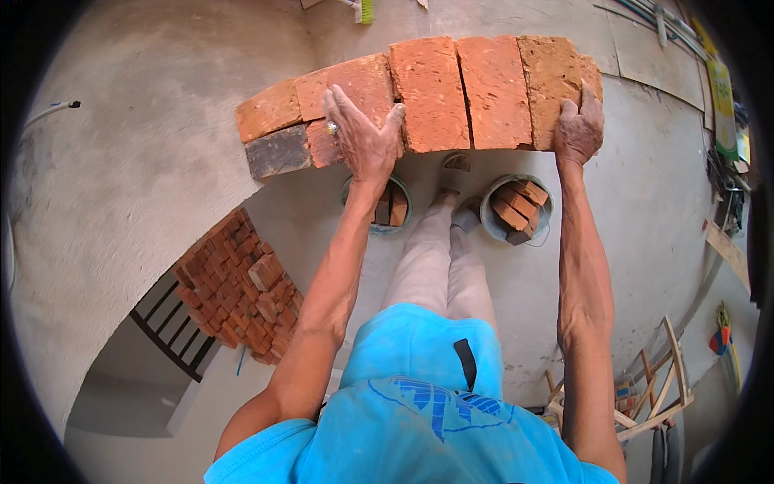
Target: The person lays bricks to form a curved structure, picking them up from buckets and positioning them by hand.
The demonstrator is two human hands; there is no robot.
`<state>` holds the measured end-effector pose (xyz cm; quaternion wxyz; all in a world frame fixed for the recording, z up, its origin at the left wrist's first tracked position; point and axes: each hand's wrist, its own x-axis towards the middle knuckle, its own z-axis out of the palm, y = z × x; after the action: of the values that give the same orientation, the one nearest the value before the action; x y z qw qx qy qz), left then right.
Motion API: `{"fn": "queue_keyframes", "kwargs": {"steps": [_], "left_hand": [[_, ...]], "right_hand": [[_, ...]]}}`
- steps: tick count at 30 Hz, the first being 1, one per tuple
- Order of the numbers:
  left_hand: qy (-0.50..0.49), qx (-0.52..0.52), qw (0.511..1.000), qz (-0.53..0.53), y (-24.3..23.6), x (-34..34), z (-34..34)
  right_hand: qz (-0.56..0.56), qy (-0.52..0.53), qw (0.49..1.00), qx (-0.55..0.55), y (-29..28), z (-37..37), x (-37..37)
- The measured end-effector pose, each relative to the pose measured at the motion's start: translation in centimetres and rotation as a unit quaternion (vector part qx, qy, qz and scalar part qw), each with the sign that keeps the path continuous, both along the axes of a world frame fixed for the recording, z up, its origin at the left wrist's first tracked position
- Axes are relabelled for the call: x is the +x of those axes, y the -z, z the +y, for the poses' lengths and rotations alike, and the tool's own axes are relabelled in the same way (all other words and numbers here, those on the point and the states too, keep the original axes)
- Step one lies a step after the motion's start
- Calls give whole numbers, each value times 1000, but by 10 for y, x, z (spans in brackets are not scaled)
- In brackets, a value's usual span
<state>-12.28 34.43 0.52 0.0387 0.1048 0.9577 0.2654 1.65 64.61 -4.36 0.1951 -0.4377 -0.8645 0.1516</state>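
Note:
A row of orange-red bricks [431, 97] spans the upper middle, in front of my body. My left hand [364, 141] lies against bricks left of the middle, its fingers stretched out and its thumb apart near a joint. It wears a ring. At the row's right end, my right hand [578, 127] has its fingers curled on the end brick [548, 73]. A dark-faced brick [278, 151] sits low at the left end, under an orange brick [268, 106]. What supports the row is hidden.
Two buckets of bricks stand by my feet: one bucket [409, 211] left, another bucket [493, 227] right. A large brick pile [242, 290] lies lower left, near a dark railing [165, 331]. Lower right is a wooden frame [681, 371]; pipes [673, 24] line the upper right.

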Motion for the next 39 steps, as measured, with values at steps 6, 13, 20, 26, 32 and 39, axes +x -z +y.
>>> {"fn": "queue_keyframes", "kwargs": {"steps": [6,13,20,26,32,39], "left_hand": [[-63,-68,995,30,5,-8,5],[-76,-68,995,-14,-5,-16,7],[-51,-74,996,-17,-5,-22,15],[-17,-56,998,-10,-1,-22,8],[10,-49,998,32,8,-15,0],[-8,-9,997,75,26,-11,1]], "right_hand": [[6,-1,1000,2,3,2,0],[14,-12,1000,5,6,5,2],[-6,1,1000,-7,-1,2,0],[-12,2,1000,-1,2,2,1],[7,2,1000,7,1,0,0],[-2,-41,999,31,6,5,4]]}}
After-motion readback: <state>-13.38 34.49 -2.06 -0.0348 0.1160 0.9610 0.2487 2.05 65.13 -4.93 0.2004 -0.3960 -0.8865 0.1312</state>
